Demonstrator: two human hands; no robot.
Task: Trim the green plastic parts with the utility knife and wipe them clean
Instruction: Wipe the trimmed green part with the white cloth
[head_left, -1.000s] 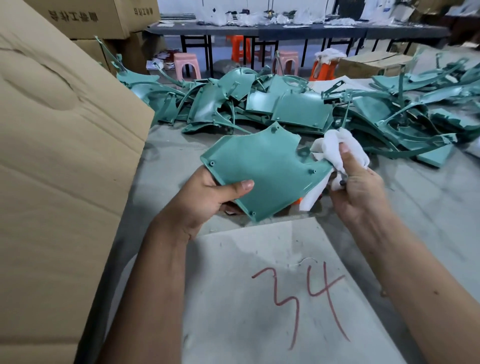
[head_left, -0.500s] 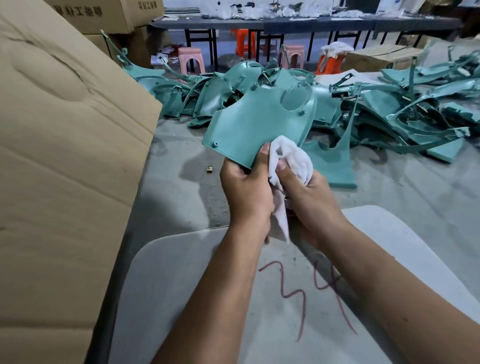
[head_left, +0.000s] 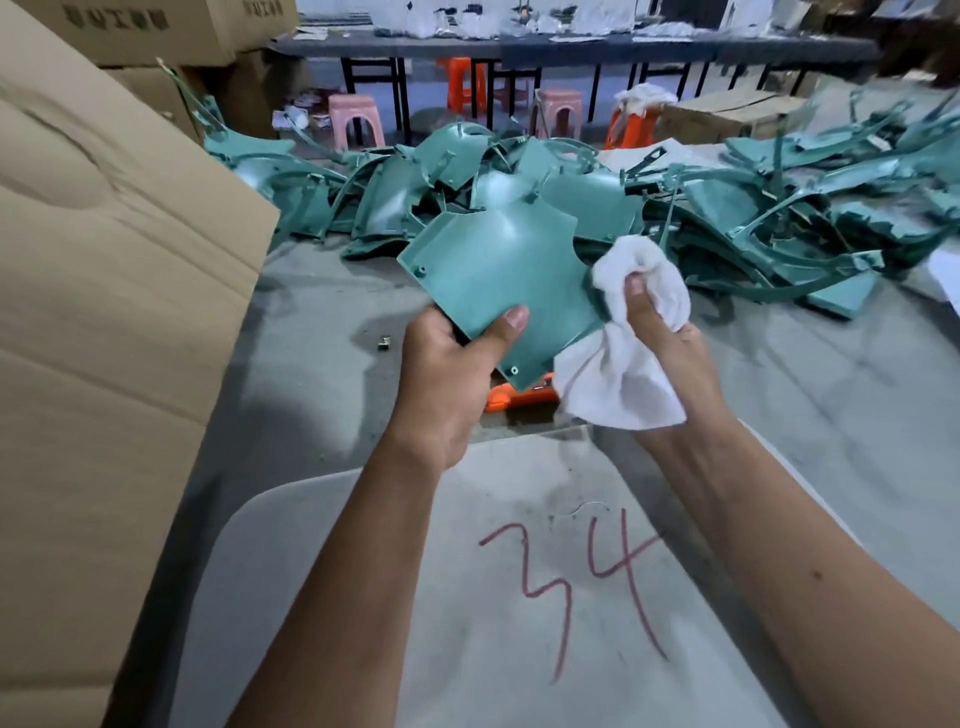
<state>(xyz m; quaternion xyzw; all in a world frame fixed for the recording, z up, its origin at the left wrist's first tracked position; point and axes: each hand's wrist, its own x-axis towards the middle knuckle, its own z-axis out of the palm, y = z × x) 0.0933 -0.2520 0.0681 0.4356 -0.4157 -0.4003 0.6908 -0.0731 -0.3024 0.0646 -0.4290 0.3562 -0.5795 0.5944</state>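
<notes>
The green plastic part (head_left: 498, 280) is pinched at its near corner by the left hand (head_left: 447, 374), face upturned for wiping, while the white cloth (head_left: 628, 353) is bunched in the right hand's (head_left: 670, 353) curled fingers.

board (head_left: 363, 597) | "34" (red, handwritten) | carton (head_left: 156, 26) print unreadable

- Left hand (head_left: 447, 374) grips a flat green plastic panel (head_left: 498, 275) at its near edge, thumb laid across the upper face.
- Right hand (head_left: 670, 353) holds a bunched white cloth (head_left: 628, 364) against the panel's right edge.
- An orange tool (head_left: 519, 397), partly hidden, lies on the table (head_left: 831, 415) beneath the panel.
- A pile of green parts (head_left: 727, 208) lies beyond the hands.
- A grey board (head_left: 415, 597) marked "34" in red sits nearest.
- Cardboard box (head_left: 104, 312) stands left.
</notes>
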